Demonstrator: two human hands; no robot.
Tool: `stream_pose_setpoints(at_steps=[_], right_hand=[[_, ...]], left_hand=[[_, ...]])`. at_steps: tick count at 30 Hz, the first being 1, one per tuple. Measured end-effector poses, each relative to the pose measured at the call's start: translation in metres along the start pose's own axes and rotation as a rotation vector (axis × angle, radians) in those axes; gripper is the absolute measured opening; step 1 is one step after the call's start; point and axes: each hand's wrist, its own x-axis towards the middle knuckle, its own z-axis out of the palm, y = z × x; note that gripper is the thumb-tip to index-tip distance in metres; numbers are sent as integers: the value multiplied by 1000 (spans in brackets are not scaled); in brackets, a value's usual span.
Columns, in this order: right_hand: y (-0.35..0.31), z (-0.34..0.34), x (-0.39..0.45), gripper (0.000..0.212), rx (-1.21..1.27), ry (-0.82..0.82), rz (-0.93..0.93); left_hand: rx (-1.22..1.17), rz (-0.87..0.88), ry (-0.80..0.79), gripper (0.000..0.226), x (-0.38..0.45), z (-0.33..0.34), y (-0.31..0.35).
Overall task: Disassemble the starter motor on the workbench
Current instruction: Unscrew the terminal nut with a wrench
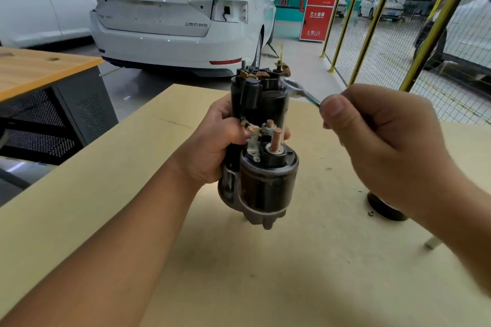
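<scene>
The black starter motor [263, 183] stands upright above the tan workbench [265, 273], held from the left by my left hand [212, 146], whose fingers curl round its body. Its top is uncovered and shows the brush holder [261, 75] with copper parts. The solenoid with its copper studs [275, 138] faces me. My right hand [372, 135] grips a small silver wrench [300, 91]. The wrench head sits against the motor's upper right edge, near a stud.
A black round cap [385, 208] and a small nut [371, 213] lie on the bench at the right, partly hidden by my right forearm. A white car [180, 16] is parked behind the bench. A second bench [39, 69] is at the left and yellow mesh fencing [372, 34] at the right.
</scene>
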Motion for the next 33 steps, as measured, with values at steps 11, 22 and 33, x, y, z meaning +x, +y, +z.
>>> stream_pose_setpoints(at_steps=[11,22,33], right_hand=[[-34,-32,3,62,-291,-266,88],[-28,-23,0,74,-123,-411,159],[6,-9,18,49,-249,-451,-203]], left_hand=[[139,-9,115,55,1,5,3],[106,-7,137,48,0,3,0],[101,3,-2,43,1,12,3]])
